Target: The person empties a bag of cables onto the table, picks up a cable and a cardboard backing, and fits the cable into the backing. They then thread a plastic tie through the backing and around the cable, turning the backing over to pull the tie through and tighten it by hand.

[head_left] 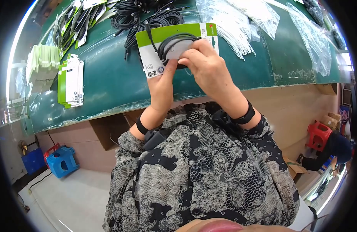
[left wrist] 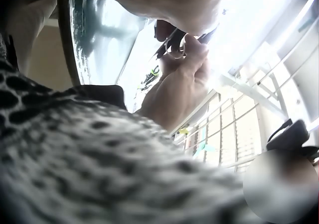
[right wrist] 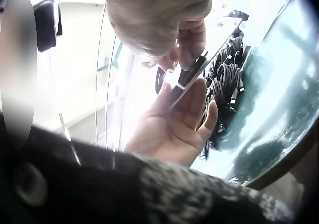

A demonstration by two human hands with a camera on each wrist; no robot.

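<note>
A green and white packaging card (head_left: 174,31) is held up over the table's near edge, with a coiled black cable (head_left: 171,39) lying against its face. My left hand (head_left: 167,73) grips the card from below, thumb on its front and fingers behind. My right hand (head_left: 194,52) curls over the coil's right side and pinches it against the card. In the right wrist view the left hand's palm (right wrist: 174,124) backs the card's edge (right wrist: 212,47), with the right fingers (right wrist: 192,40) on the cable. The left wrist view shows the cable loop (left wrist: 173,44) between both hands.
On the green table (head_left: 109,85) lie a stack of the same cards (head_left: 72,81) at left, a heap of black cables (head_left: 147,15) behind, and clear plastic bags (head_left: 240,23) at right. On the floor are a blue box (head_left: 62,160) and a red stool (head_left: 317,135), with another person (head_left: 335,149) beside the stool.
</note>
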